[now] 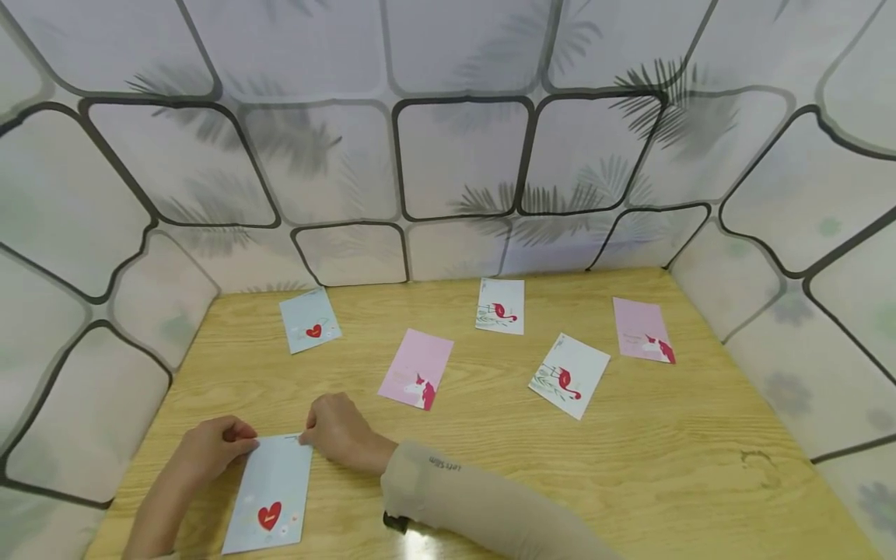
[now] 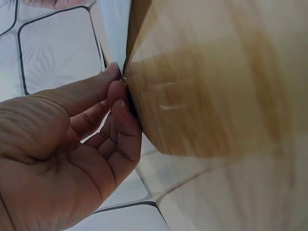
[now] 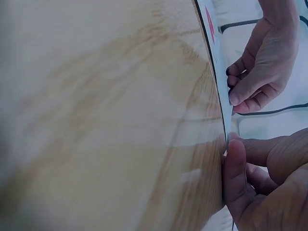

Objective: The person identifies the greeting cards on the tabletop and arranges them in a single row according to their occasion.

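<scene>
A light blue card [image 1: 274, 476] with a red heart near its lower edge lies at the table's front left. My left hand [image 1: 210, 449] pinches its far left corner between thumb and fingers. At the far right corner, my right hand [image 1: 340, 432] pinches the same card, its forearm crossing the table in a beige sleeve. In the left wrist view the card [image 2: 115, 33] shows nearly edge-on above the thumb tip. The right wrist view has both hands along the thin card [image 3: 219, 77], close over the tabletop.
Farther back lie another blue heart card [image 1: 310, 320], two pink unicorn cards [image 1: 418, 365] [image 1: 640, 327] and two white flamingo cards [image 1: 501, 306] [image 1: 570, 373], spread apart. A patterned fabric wall [image 1: 462, 155] encloses the wooden table [image 1: 665, 443] at the back and both sides.
</scene>
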The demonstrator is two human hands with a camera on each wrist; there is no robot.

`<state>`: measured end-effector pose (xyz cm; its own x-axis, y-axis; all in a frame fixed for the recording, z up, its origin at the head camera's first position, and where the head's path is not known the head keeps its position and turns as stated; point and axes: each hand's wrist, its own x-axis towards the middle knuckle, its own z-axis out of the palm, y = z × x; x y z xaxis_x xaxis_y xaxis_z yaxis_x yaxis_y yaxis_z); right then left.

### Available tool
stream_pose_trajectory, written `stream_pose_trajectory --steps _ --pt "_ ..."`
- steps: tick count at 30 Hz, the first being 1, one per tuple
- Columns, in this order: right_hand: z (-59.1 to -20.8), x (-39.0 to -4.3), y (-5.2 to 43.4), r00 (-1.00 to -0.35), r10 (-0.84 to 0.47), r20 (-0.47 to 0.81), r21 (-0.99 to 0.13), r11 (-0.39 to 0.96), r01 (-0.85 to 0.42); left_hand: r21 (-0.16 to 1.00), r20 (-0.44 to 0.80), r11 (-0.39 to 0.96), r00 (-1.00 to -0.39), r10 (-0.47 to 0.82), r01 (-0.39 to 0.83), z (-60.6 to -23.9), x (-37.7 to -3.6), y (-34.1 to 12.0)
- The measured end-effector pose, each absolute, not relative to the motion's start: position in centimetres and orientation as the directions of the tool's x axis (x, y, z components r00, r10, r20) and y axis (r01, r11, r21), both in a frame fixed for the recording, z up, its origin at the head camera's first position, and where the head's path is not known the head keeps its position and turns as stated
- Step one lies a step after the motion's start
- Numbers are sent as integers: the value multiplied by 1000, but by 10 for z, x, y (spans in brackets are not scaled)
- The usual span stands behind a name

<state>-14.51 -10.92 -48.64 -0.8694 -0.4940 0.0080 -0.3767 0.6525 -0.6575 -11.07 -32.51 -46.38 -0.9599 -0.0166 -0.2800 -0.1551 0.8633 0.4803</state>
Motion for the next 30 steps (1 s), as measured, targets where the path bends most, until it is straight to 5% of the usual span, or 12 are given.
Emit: stream_pose_trajectory --steps 30 --pt "-487 -146 -107 -887 -462 -15 -710 629 -316 500 -264 856 -964 5 -132 -462 -110 -331"
